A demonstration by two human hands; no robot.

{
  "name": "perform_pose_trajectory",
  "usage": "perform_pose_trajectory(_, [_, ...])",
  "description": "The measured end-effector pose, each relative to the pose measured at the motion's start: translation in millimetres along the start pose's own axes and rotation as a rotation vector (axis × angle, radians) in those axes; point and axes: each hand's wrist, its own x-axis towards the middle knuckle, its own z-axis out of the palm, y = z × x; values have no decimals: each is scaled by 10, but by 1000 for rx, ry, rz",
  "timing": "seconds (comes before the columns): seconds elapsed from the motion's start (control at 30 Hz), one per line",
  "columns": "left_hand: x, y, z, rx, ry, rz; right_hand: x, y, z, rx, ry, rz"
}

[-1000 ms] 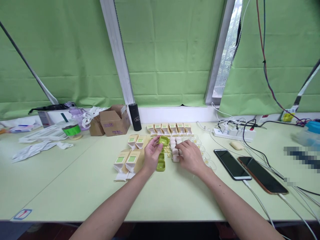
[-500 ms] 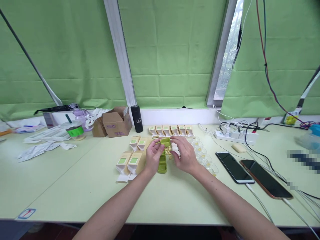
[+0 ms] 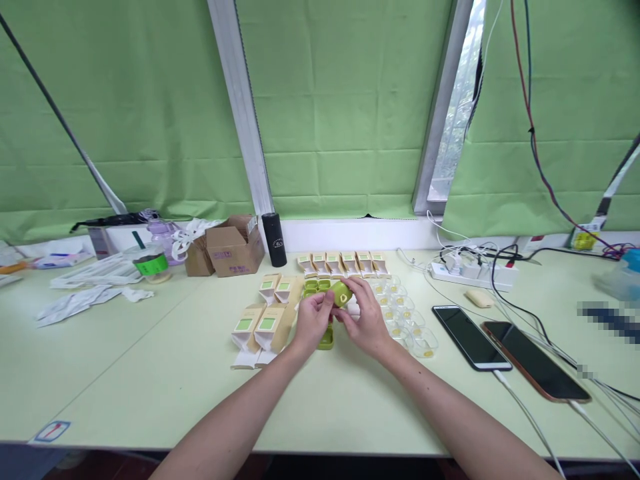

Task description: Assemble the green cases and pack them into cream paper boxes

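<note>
A small green plastic case [image 3: 342, 294] with a pale yellow mark on its face is held up between my two hands, tilted toward me. My left hand [image 3: 314, 321] pinches its left side with thumb and fingers. On the other side, the fingers of my right hand [image 3: 366, 313] curl over the top right edge, thumb below. Under and behind my hands lie more green cases [image 3: 325, 338], partly covered. Several clear plastic covers [image 3: 400, 313] with yellow spots stand in rows right of my right hand. Open kraft paper boxes [image 3: 267, 323] with green labels lie left of my left hand.
More small paper boxes [image 3: 343, 265] line the back. A cardboard carton [image 3: 235, 245] and a black tumbler [image 3: 274, 240] stand behind left. Two phones [image 3: 471, 337] on cables, a power strip [image 3: 473, 273] and loose wires occupy the right. A drink cup [image 3: 153, 263] sits at left.
The green case has turned so its marked face shows, and it has shifted slightly right and down. My right hand has closed in from beside it to grip it.
</note>
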Motion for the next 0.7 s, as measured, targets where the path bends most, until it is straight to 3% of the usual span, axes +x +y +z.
perform_pose_trajectory(0.17, [-43, 61, 2, 15, -75, 21, 0, -21, -7, 91, 7, 84])
perform_pose_trajectory(0.37, [-56, 102, -34, 185, 75, 177, -6, 4, -63, 245, 43, 235])
perform_pose_trajectory(0.5, [-42, 93, -23, 198, 117, 275, 8, 1, -102, 250, 44, 224])
perform_pose_trajectory(0.7, [-41, 86, -29, 217, 91, 355, 5, 0, -112, 244, 56, 172])
